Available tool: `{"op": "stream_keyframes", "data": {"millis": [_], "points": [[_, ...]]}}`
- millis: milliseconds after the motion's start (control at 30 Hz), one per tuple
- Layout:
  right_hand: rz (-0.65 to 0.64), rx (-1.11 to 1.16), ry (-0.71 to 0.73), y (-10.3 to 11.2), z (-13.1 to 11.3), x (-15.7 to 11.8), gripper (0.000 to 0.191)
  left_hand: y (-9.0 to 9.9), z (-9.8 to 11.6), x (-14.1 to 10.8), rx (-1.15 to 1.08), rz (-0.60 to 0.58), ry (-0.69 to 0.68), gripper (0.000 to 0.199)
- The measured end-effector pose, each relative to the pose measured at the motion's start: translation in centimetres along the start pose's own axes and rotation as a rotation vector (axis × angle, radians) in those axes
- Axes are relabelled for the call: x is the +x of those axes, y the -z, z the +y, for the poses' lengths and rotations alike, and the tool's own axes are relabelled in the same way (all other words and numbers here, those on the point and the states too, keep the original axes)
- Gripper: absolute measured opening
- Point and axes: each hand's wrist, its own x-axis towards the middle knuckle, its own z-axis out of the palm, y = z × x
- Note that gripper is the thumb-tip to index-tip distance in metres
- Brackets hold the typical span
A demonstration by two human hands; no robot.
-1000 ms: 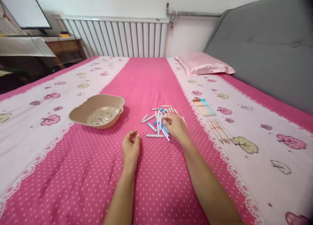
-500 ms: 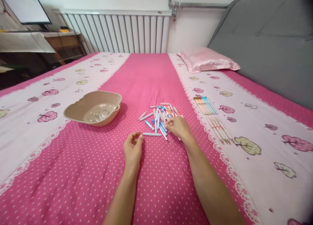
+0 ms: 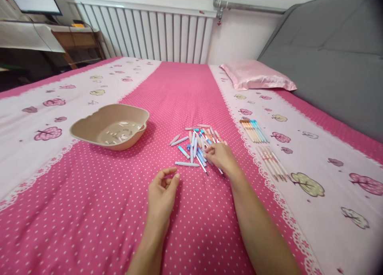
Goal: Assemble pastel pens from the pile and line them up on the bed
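A loose pile of pen parts [image 3: 194, 143] lies on the pink dotted bedspread, with pale lilac and pink barrels, blue pieces and thin white refills. My right hand [image 3: 222, 158] is at the pile's right side, its fingers pinched together over the parts. Whatever lies between those fingertips is hidden. Nearer to me, my left hand [image 3: 163, 190] is held just below a grey-lilac barrel [image 3: 187, 164]. Its fingers are loosely bent, thumb apart, with nothing in them.
A beige basin [image 3: 89, 137] with small white and grey pieces stands on the left. To the right lie a row of orange and blue pens [image 3: 254, 131] and a row of pale pens [image 3: 273, 163]. Farther back are a pink pillow [image 3: 257, 75] and a white radiator [image 3: 143, 32].
My left hand has drawn slightly back from the barrel, and its thumb and fingers have spread a little. My right hand stays at the pile. The view has shifted slightly.
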Motion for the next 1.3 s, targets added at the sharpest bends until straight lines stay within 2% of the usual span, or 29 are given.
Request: {"op": "stream_keyframes", "data": {"millis": [200,367,433,533,633,767,1000,1100,1200,1267,1300], "points": [[-0.033,-0.019,0.017,-0.1,0.2,0.1,0.017,0.1,-0.5,0.5,-0.016,-0.016,0.006,0.047],[0.088,-0.046,-0.025,0.7,0.5,0.3,0.028,0.1,-0.7,0.6,0.013,-0.028,-0.003,0.046],[0.129,-0.052,0.046,0.7,0.8,0.7,0.032,0.0,-0.6,0.5,0.032,-0.031,-0.010,0.046],[0.133,-0.068,0.271,0.1,1.0,1.3,0.041,0.0,-0.5,0.3,0.062,-0.034,-0.025,0.045],[0.032,-0.091,0.390,-1.2,0.5,1.4,0.052,-0.1,-0.5,0.3,0.072,-0.033,-0.038,0.045],[-0.134,-0.115,0.388,-1.9,-0.7,0.4,0.061,-0.1,-0.6,0.4,0.089,-0.026,-0.049,0.045],[-0.261,-0.229,0.279,-0.7,-3.5,-2.7,0.068,0.0,-0.8,0.5,0.053,-0.044,-0.034,0.045],[-0.278,-0.257,0.284,-0.5,-4.3,-3.6,0.065,0.0,-0.9,0.5,0.033,-0.056,-0.023,0.045],[-0.263,-0.202,0.374,0.0,-4.1,-3.5,0.056,0.0,-0.9,0.4,0.049,-0.055,-0.039,0.044],[-0.170,-0.118,0.388,0.9,-3.3,-2.9,0.049,0.0,-0.9,0.5,0.061,-0.050,-0.037,0.045],[-0.102,-0.078,0.333,1.6,-2.7,-2.5,0.046,0.0,-0.9,0.5,0.065,-0.047,-0.034,0.045]]}}
